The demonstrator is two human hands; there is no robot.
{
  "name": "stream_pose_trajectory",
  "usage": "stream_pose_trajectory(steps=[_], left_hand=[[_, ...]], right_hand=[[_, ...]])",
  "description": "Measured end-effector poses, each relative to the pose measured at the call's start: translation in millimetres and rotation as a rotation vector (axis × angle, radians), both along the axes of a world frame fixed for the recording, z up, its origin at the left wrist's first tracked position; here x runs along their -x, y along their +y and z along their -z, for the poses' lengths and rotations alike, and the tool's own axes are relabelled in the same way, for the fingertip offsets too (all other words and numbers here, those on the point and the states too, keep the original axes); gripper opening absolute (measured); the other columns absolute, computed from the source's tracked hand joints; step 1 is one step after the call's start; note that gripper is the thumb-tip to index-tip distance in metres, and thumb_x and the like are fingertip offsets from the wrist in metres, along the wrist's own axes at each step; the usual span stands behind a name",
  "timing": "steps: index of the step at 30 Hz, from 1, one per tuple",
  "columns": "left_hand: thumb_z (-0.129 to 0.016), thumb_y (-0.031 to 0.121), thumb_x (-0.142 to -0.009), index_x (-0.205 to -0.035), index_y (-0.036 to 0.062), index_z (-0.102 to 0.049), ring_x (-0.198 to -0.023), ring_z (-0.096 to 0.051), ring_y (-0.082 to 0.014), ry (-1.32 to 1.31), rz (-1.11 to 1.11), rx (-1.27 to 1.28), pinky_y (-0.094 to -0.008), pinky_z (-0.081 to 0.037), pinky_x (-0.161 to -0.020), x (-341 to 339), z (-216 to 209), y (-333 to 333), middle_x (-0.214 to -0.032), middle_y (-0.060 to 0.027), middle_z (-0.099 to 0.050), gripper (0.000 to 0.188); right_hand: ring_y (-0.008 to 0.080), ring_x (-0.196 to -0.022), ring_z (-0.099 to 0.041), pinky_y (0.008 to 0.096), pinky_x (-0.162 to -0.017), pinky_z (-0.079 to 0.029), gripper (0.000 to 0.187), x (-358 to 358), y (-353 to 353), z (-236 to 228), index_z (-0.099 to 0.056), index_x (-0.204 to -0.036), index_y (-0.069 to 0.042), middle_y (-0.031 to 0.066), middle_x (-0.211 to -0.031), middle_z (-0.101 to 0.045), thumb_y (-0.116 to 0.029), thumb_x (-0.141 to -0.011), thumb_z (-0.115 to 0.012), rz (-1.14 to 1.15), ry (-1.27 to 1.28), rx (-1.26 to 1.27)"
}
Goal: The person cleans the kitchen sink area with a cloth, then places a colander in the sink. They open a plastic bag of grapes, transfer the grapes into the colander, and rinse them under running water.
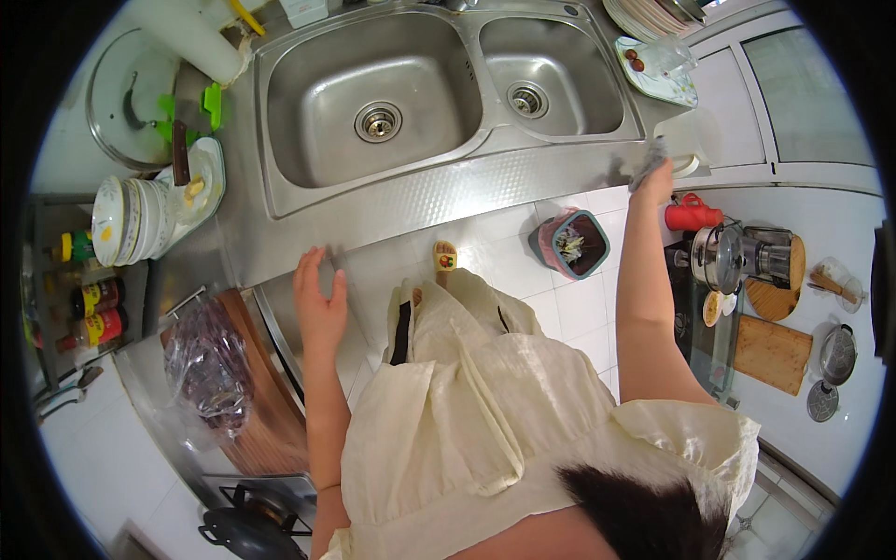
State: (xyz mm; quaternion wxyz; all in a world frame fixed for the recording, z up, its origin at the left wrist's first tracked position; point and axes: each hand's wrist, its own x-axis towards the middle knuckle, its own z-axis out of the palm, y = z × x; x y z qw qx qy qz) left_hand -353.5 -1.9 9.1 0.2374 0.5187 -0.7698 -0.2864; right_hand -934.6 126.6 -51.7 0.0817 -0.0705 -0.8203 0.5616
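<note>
Dark hair (653, 504) hung closest to the camera, next to the shoulder of your pale yellow dress (476, 373). Your right hand (656, 182) was closed around a crumpled grey cloth (647, 161), out at the right front end of the steel surface (523, 173), past the small sink (579, 79). It was hard to tell if the cloth pressed on the steel or was just above it. Your left hand (320, 299) held nothing; its fingers were spread a little, near the front edge. It looked like you were wiping, and a good part seemed done: the steel by the big sink (317, 79) was shiny, and the bowls (135, 219) stood in a row on a tray (207, 205) at the left. A dark smudge (617, 170) showed just left of the cloth, maybe dirt or only a shadow, so that end was perhaps left to finish. Two round brown things (634, 60) lay on another tray (667, 89) behind your right hand, and the bin (594, 245) on the floor had scraps in it.
</note>
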Motion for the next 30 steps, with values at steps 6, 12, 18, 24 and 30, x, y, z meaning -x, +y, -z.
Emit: stream_pose_trajectory(steps=[6, 12, 18, 24, 30], left_hand=[[-0.058, 0.013, -0.086, -0.121, 0.0052, -0.053, -0.121, -0.046, -0.0308, -0.006, -0.005, 0.002, -0.0367, -0.035, -0.102, -13, -4, 11, -0.127, -0.0156, -0.052, 0.037], [-0.059, 0.011, -0.085, -0.12, 0.0032, -0.053, -0.117, -0.05, -0.0285, 0.038, -0.117, 0.045, -0.0356, -0.036, -0.1, -38, 5, 16, -0.124, -0.0142, -0.054, 0.037], [-0.058, 0.011, -0.085, -0.12, 0.0031, -0.052, -0.113, -0.051, -0.0305, 0.117, -0.267, 0.003, -0.0365, -0.039, -0.097, -63, 21, 16, -0.119, -0.0155, -0.055, 0.037], [-0.059, 0.011, -0.084, -0.119, 0.0033, -0.053, -0.112, -0.052, -0.029, 0.124, -0.326, -0.01, -0.0364, -0.039, -0.096, -83, 32, 21, -0.118, -0.0145, -0.055, 0.036], [-0.058, 0.012, -0.084, -0.119, 0.0034, -0.053, -0.112, -0.052, -0.0298, 0.133, -0.369, -0.019, -0.0369, -0.039, -0.096, -89, 21, 27, -0.117, -0.0152, -0.056, 0.036]], right_hand=[[0.0384, -0.092, -0.061, 0.0462, -0.079, -0.05, 0.041, -30, -24, 44, -0.057, -0.106, 0.005, 0.0251, -0.103, -0.061, -0.029, -0.084, -0.05, 0.223, -0.247, -0.129], [0.023, -0.088, -0.06, 0.0403, -0.073, -0.05, 0.024, -54, -19, 41, -0.056, -0.101, -0.004, 0.0081, -0.096, -0.06, -0.02, -0.084, -0.049, 0.011, -0.516, 0.335], [0.0229, -0.085, -0.059, 0.0358, -0.069, -0.049, 0.031, -143, -43, 79, -0.055, -0.104, 0.0, 0.0102, -0.101, -0.058, -0.021, -0.086, -0.043, -0.115, -0.411, 0.396], [0.035, -0.098, -0.056, 0.041, -0.084, -0.044, 0.048, -284, -90, 67, -0.053, -0.104, 0.014, 0.0268, -0.11, -0.057, -0.031, -0.089, -0.042, -0.201, -0.381, 0.171], [0.0394, -0.108, -0.052, 0.041, -0.094, -0.04, 0.055, -415, -133, 36, -0.041, -0.117, 0.014, 0.0313, -0.119, -0.05, -0.035, -0.092, -0.039, -0.254, -0.623, 0.169]])
